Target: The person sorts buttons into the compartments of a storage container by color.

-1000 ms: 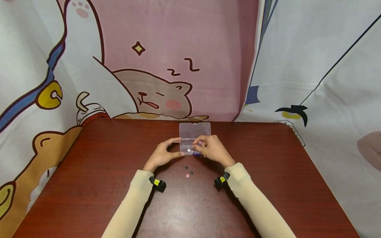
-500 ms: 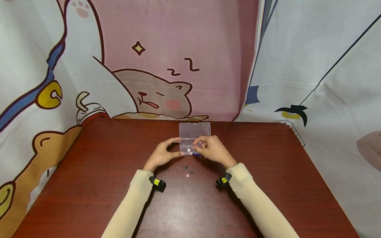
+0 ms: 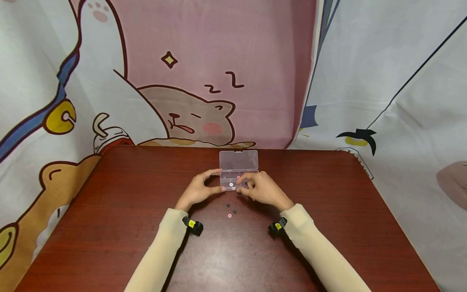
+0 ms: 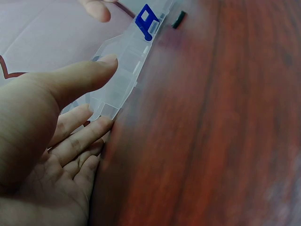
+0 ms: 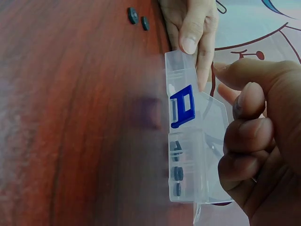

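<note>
A clear plastic compartment box (image 3: 229,174) with a blue latch (image 5: 184,107) lies at the table's back edge, its lid (image 3: 238,160) raised. My left hand (image 3: 199,188) grips its left end, thumb at the front edge and fingers at the back. Over the right half hovers my right hand (image 3: 265,188), thumb and index finger apart, other fingers curled; no held thing shows. A white button (image 3: 231,184) sits inside, and dark buttons (image 5: 178,173) show through its wall. A pinkish spot (image 3: 238,177) shows beside the right index fingertip.
Two dark buttons (image 3: 234,211) and a pink button (image 3: 229,215) lie on the brown table (image 3: 226,255) in front of the box. Printed cloth (image 3: 204,48) hangs behind the table.
My right hand has shifted slightly right and toward the front of the box, and its thumb and index finger have spread apart. The left hand and the loose buttons stay in place.
</note>
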A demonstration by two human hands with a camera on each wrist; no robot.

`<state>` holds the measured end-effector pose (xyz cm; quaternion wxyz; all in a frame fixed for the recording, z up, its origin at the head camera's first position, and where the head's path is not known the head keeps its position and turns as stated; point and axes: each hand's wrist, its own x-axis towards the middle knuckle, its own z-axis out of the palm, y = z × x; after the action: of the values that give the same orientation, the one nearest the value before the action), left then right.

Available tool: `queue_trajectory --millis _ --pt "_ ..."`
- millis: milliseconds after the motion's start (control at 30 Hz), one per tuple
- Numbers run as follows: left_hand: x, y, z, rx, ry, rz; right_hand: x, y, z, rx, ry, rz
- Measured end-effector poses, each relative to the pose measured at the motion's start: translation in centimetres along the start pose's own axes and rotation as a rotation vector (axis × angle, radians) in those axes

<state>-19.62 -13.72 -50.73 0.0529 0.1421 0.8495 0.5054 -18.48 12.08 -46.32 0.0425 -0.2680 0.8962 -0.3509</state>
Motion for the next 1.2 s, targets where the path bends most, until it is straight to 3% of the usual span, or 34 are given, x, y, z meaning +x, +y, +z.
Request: queue_trajectory --millis 433,1200 --pt "0.0 0.1 0.0 0.005 0.004 -0.003 -1.1 0.3 0.7 -0.065 -0.077 -0.102" --pt "-0.1 0.1 0.0 -0.003 0.0 0.008 -2.4 -0.2 2.3 -0.144 -0.235 -0.109"
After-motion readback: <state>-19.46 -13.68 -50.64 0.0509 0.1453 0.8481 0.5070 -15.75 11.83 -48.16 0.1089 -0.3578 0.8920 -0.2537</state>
